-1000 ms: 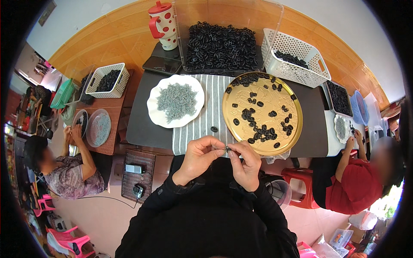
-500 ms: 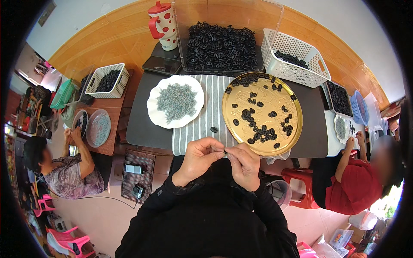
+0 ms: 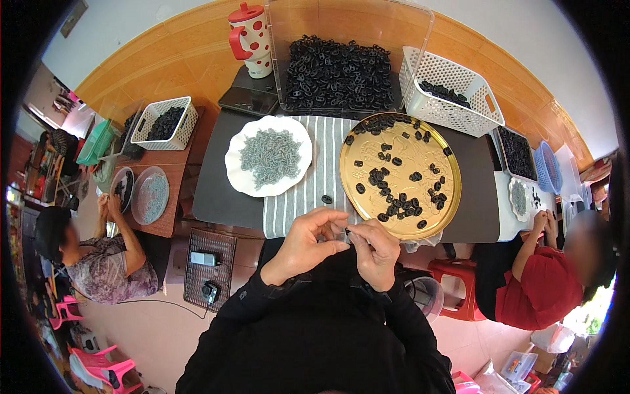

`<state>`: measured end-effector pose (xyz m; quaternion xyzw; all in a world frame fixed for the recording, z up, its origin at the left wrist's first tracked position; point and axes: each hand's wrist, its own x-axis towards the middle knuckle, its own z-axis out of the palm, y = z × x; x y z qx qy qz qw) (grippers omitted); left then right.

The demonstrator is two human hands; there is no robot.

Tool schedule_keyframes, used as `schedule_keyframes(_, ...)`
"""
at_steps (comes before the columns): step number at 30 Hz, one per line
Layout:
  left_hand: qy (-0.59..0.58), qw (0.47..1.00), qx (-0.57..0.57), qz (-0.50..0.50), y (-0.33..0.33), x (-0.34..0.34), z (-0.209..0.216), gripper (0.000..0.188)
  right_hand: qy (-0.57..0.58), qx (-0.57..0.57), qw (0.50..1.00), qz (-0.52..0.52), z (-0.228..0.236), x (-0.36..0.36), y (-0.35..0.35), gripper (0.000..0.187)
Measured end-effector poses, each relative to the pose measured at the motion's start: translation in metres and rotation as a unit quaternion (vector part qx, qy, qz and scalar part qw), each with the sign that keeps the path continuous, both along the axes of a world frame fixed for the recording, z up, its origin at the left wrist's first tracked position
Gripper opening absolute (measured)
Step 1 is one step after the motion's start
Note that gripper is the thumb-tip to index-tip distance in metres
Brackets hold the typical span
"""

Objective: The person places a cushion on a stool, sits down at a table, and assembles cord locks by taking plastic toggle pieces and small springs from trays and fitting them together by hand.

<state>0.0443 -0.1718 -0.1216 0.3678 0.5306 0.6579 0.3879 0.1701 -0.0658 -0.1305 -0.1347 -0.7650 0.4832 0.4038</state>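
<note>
Above the table's near edge, my two hands are close together. A small black plastic piece [image 3: 348,231] is pinched between the thumb and forefinger of my right hand [image 3: 375,253]. Beside it, my left hand [image 3: 307,244] has its thumb and curved fingers apart, with nothing clearly held. One loose black oval piece [image 3: 327,199] lies on the grey-and-white striped cloth [image 3: 279,215] just beyond my hands. To the left is a white scalloped plate [image 3: 234,178] heaped with small grey screws [image 3: 270,157]. On the right, a round gold tray [image 3: 408,230] carries scattered black pieces [image 3: 398,205].
Behind stand a clear bin [image 3: 430,29] of black pieces, a white perforated basket [image 3: 482,121], a dotted tumbler [image 3: 257,46] and a dark phone [image 3: 248,101]. One person [image 3: 115,262] works at the left, another [image 3: 541,285] at the right. A red stool [image 3: 459,279] is under the table.
The thumb and forefinger of my left hand have spread apart, away from the small black piece. My right hand keeps its pinch, shifted slightly right.
</note>
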Motion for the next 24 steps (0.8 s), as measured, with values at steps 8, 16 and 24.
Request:
schedule_keyframes(8,0.082,0.995,-0.035,-0.042,-0.004,-0.006,-0.005,0.007,-0.002,0.065,0.998,0.005,0.004,0.003,0.002,0.015)
schedule_keyframes(16,0.050,0.998,-0.037,-0.015,-0.002,-0.003,-0.003,0.005,-0.001,0.107,0.994,0.029,0.003,0.006,0.005,0.019)
schedule_keyframes(24,0.098,0.994,-0.056,-0.006,-0.001,-0.001,-0.006,0.004,-0.017,0.152,0.986,0.070,0.005,0.007,0.011,0.019)
